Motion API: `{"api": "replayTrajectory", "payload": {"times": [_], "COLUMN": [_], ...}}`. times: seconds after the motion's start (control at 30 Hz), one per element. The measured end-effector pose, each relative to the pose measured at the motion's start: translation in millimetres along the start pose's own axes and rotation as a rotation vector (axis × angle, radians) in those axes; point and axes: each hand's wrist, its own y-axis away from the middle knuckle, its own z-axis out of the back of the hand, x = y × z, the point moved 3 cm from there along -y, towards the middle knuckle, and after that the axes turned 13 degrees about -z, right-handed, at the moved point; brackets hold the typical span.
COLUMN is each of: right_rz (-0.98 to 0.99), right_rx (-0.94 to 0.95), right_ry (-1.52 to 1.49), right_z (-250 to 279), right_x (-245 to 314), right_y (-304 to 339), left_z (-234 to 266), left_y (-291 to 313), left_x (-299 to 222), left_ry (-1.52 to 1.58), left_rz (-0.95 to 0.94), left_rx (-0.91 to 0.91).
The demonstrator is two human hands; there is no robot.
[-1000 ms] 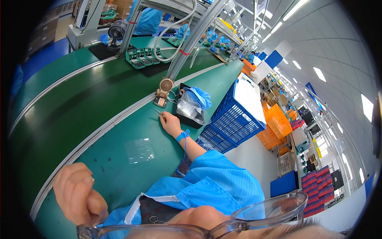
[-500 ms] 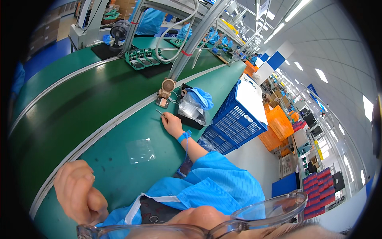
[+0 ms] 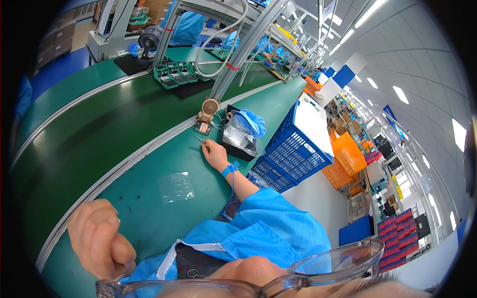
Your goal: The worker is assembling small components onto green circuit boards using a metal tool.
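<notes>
My right hand (image 3: 214, 154) rests on the green bench, a blue wrist strap (image 3: 230, 170) round its wrist. Its fingers close round a thin pointed metal tool (image 3: 199, 139); only the tip sticks out, so I cannot tell its exact kind. At lower left, my left hand (image 3: 99, 238) is curled in a loose fist near the bench's metal edge, with nothing showing in it. A clear plastic bag (image 3: 177, 187) lies flat on the bench between my hands. Just beyond my right hand stands a black tray (image 3: 241, 150) with clear plastic and a blue cloth cap (image 3: 251, 122).
A metal post (image 3: 233, 69) rises beside a small brown round device (image 3: 209, 107). Past the rail runs a green conveyor (image 3: 99, 124) carrying green fixtures (image 3: 176, 74). Stacked blue crates (image 3: 293, 149) stand to the right, orange crates (image 3: 350, 153) behind them. People in blue work farther off.
The green fixtures have shifted slightly left along the conveyor. Far-off people have moved a little. Both my hands stay in place.
</notes>
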Motion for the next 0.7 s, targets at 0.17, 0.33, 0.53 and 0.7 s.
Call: {"api": "replayTrajectory", "payload": {"times": [0.17,0.33,0.53,0.7], "right_rz": [-0.003,-0.017,-0.006,-0.012], "right_rx": [0.017,0.004,0.017,0.014], "right_ry": [0.006,0.002,0.004,-0.006], "right_z": [-0.6,-0.8,-1.7,-0.3], "right_x": [2.6,-2.5,2.8,-0.4], "right_y": [-0.2,0.1,-0.8,1.1], "left_z": [2.1,-2.2,0.0,0.7], "left_y": [-0.6,-1.3,-2.3,-4.0], "left_x": [-0.5,0.9,-2.1,-1.7], "left_ry": [-0.003,0.014,0.022,0.026], "left_rz": [0.003,-0.023,0.0,0.006], "left_rx": [-0.008,-0.016,-0.007,-0.012]}}
